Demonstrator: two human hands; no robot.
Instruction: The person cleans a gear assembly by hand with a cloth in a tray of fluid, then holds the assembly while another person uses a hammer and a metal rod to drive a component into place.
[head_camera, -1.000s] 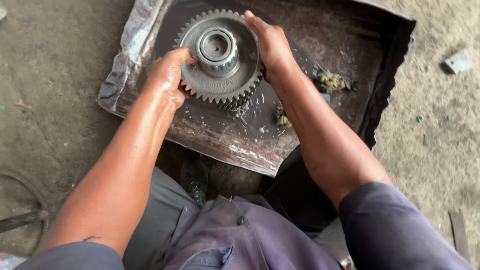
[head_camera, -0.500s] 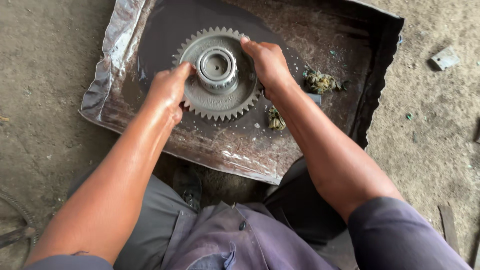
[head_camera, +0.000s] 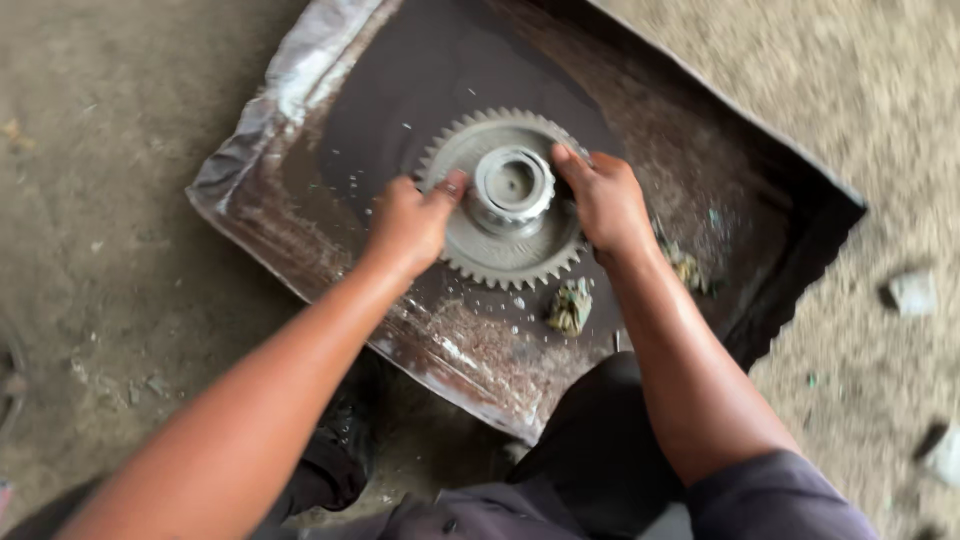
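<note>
A large grey toothed gear (head_camera: 508, 240) with a raised round hub (head_camera: 512, 184) lies in a shallow, dented metal tray (head_camera: 300, 210) holding dark oily liquid. My left hand (head_camera: 408, 224) grips the gear's left edge, thumb resting on its face near the hub. On the gear's right side my right hand (head_camera: 604, 200) clasps the rim, fingers reaching toward the hub. Both forearms stretch down from the hands to the frame's bottom.
A greenish dirty rag scrap (head_camera: 570, 306) lies in the tray just below the gear, another scrap (head_camera: 686, 268) by my right wrist. The tray sits on a dusty concrete floor (head_camera: 120, 300). Small pale debris (head_camera: 912, 292) lies on the floor at right.
The gear has been lowered toward the tray's dark middle, with both hands kept on its sides. The view has shifted so tray and gear sit more centrally.
</note>
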